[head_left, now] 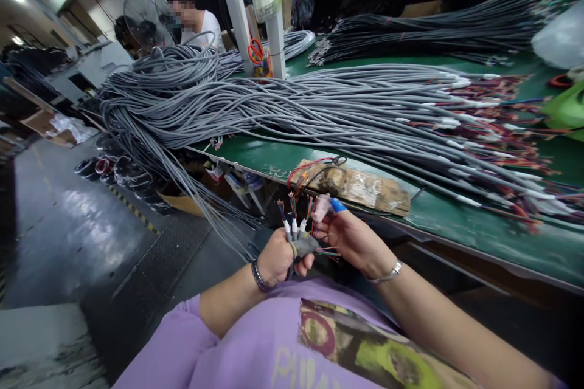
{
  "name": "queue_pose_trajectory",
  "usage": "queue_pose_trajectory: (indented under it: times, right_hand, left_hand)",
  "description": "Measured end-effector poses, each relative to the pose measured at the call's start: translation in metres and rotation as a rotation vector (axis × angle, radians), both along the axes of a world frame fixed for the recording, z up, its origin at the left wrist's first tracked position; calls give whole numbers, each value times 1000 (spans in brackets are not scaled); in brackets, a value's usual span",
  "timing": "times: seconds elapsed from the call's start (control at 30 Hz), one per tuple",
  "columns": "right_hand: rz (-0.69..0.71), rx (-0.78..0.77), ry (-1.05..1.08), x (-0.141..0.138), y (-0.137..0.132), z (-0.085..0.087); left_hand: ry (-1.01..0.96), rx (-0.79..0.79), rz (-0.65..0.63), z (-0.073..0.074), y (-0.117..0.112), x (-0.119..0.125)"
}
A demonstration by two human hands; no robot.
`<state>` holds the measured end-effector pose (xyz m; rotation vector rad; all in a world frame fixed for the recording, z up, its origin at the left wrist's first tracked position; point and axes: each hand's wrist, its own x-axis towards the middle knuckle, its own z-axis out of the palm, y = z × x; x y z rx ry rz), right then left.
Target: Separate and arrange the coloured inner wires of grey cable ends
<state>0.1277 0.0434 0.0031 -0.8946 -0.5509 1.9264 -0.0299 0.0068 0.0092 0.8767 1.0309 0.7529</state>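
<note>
My left hand (277, 255) is closed around several grey cables. Their ends stand up from the fist, with white sleeves (294, 228) and fanned coloured wires (292, 203) with bare copper-coloured tips. A grey wrapping covers the left thumb, and more thin wires (327, 252) stick out to the right beside it. My right hand (353, 237) is at the rightmost cable end, its fingers curled in a pinch on the coloured wires. One right finger has a blue wrap (338, 205), another a pale wrap (322, 208). The exact contact at the right fingertips is hard to see.
A large bundle of grey cables (292, 103) lies along the green table (255, 155). A taped wooden board (365, 185) sits at its front edge. Behind are a white post (276, 42), darker cables (424, 33) and a seated person (207, 27).
</note>
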Motion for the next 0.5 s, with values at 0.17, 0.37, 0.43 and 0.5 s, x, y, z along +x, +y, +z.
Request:
queue_pose_trajectory:
  times: [0.17, 0.37, 0.43, 0.5]
  right_hand:
    - [-5, 53, -31, -1, -1, -2]
    - [-30, 27, -23, 0, -1, 3]
    - [-28, 33, -13, 0, -1, 3]
    - [-25, 45, -14, 1, -1, 2]
  left_hand:
    - [-23, 3, 50, 2, 3, 5]
    - [-17, -28, 35, 3, 9, 9]
    - [-26, -29, 30, 3, 9, 8]
    - [-44, -26, 29, 2, 9, 8]
